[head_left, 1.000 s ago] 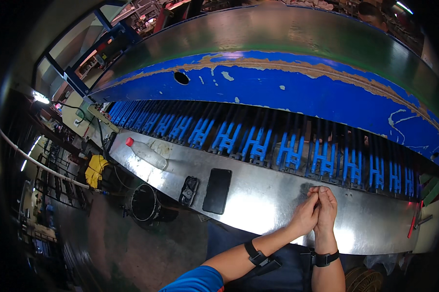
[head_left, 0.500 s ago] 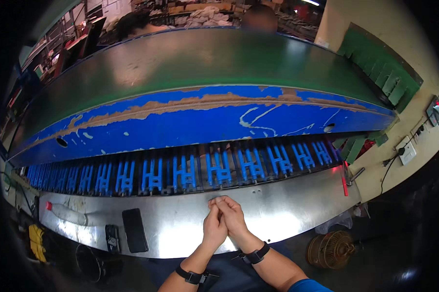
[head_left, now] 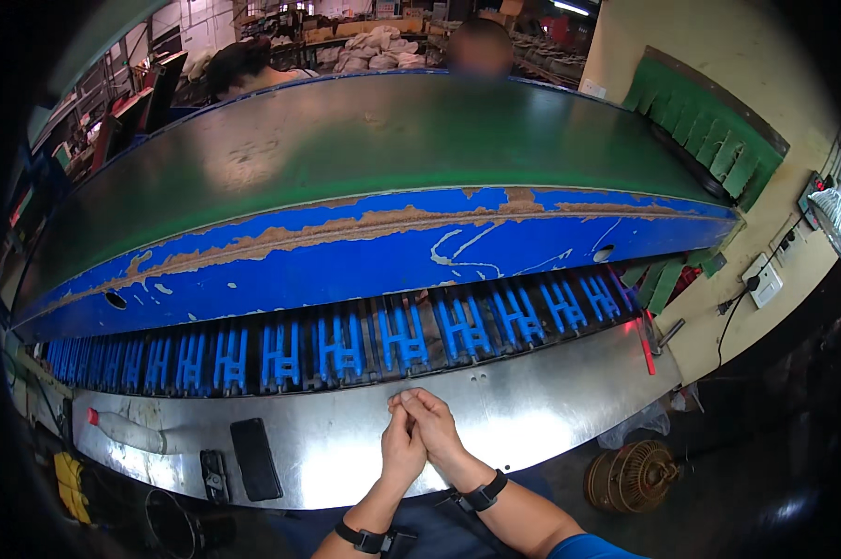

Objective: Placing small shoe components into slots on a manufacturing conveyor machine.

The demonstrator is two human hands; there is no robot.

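Observation:
Pressed together above the metal shelf (head_left: 322, 433), my left hand (head_left: 403, 445) and my right hand (head_left: 434, 424) touch at the fingers. Both are closed, and whatever may be between them is hidden. Black bands circle both wrists. Just beyond the fingertips runs a row of blue H-shaped frames (head_left: 403, 337) on a conveyor. To the left of my hands a black phone (head_left: 255, 458) lies on the shelf, beside a small black object (head_left: 214, 476) I cannot name. A clear bottle with a red cap (head_left: 129, 431) rests on its side farther left.
A green-topped belt (head_left: 364, 140) with a chipped blue side panel (head_left: 327, 261) spans above the row. At the shelf's right end are a red-handled tool (head_left: 647, 345) and a hammer-like tool (head_left: 667, 335). A round fan-like cage (head_left: 630, 475) stands below right. Two people are beyond the belt.
The view has shifted, so the belt, frames and shelf sit slightly lower and farther left in the picture. My hands stay pressed together.

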